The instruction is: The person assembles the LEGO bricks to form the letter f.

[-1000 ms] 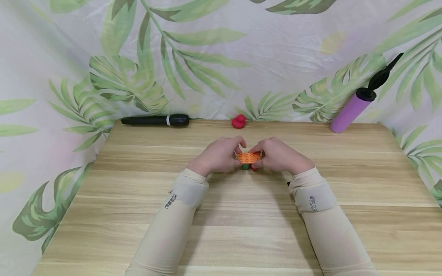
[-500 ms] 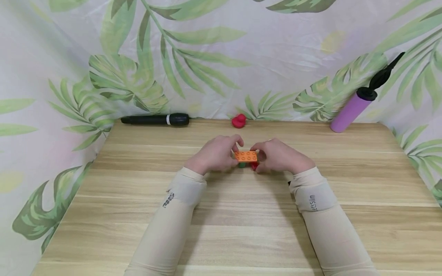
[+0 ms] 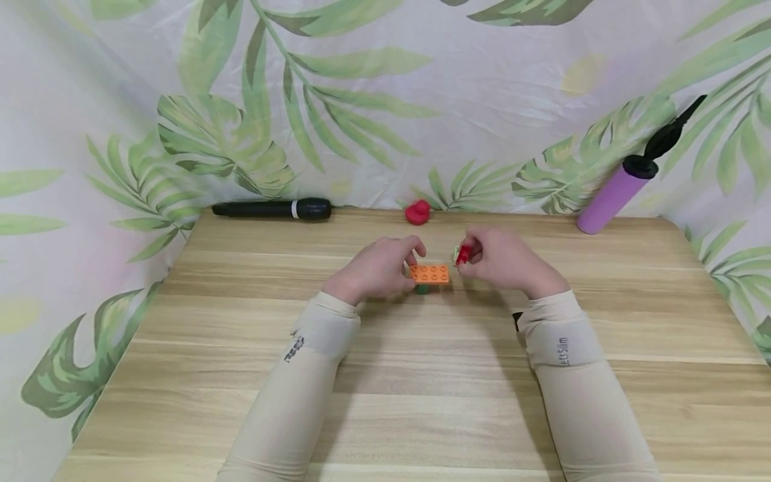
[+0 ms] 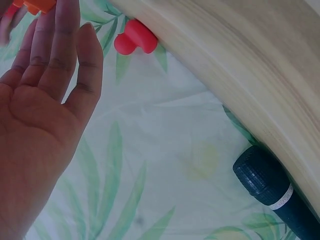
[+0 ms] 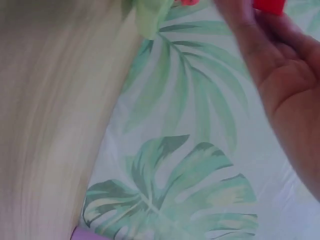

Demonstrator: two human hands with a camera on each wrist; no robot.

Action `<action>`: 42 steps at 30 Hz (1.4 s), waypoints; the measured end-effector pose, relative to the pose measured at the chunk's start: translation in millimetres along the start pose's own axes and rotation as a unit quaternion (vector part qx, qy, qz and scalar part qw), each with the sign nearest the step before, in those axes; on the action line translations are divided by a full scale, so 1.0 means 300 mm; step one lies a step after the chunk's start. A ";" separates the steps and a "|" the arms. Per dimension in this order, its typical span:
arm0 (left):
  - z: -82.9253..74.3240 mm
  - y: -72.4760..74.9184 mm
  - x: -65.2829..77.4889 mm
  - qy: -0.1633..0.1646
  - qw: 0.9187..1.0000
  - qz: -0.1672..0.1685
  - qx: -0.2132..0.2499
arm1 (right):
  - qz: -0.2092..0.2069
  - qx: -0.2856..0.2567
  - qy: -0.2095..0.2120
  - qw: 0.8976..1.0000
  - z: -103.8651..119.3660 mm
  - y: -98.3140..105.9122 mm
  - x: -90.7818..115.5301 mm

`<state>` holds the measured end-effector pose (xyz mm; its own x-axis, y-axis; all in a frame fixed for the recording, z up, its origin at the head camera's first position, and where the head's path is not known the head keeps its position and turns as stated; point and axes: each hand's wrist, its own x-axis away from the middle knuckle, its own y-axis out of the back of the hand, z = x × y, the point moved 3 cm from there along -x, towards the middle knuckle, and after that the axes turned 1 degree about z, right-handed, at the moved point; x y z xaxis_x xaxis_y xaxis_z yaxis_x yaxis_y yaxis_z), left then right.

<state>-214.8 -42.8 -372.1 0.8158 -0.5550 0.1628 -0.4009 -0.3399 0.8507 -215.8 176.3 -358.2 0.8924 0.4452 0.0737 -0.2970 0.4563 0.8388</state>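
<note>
My left hand pinches the left end of an orange building block, studs facing up. Beneath that block a green block shows in part. In the left wrist view the orange block is at the fingertips, cut by the frame's top. Off to the right, my right hand grips a small red block between thumb and fingers, apart from the orange one. A pale green piece shows just left of the red block; whether they are joined I cannot tell. The right wrist view catches the red block at its top edge.
A red rubber duck sits at the table's back edge. A black microphone-shaped object lies back left. At the back right leans a purple hand pump with a black top. Leaf-printed cloth hangs behind the wooden table.
My right hand has drawn the red block away from beneath the orange block's right end, toward the right and back. The left hand with the orange block shifted slightly left earlier, then stayed nearly still.
</note>
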 end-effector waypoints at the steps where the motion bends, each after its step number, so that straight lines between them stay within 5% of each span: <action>1: 0.000 0.000 0.000 0.000 1.000 0.000 0.000 | -0.011 -0.013 0.007 1.000 0.006 0.008 0.002; 9: -0.005 -0.009 -0.002 0.003 1.000 -0.002 0.000 | -0.050 -0.037 0.044 0.997 0.039 0.020 0.004; 15: -0.014 -0.011 0.000 -0.004 1.000 -0.013 -0.003 | -0.033 -0.060 0.023 0.997 0.033 0.009 -0.001; 22: -0.008 -0.018 -0.003 0.010 1.000 -0.010 -0.021 | -0.020 -0.021 0.057 0.998 0.036 0.000 -0.008; 30: 0.000 -0.021 -0.006 0.027 0.999 -0.010 -0.029 | -0.022 -0.038 0.018 0.999 0.045 -0.021 -0.015; 42: -0.009 -0.026 -0.007 0.015 0.999 -0.012 -0.029 | 0.016 -0.021 0.051 0.998 0.081 -0.067 -0.030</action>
<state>-212.3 -36.7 -377.7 0.8375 -0.5234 0.1568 -0.3571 -0.3073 0.8821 -209.8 144.5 -362.6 0.8441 0.5344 0.0432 -0.3399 0.4712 0.8139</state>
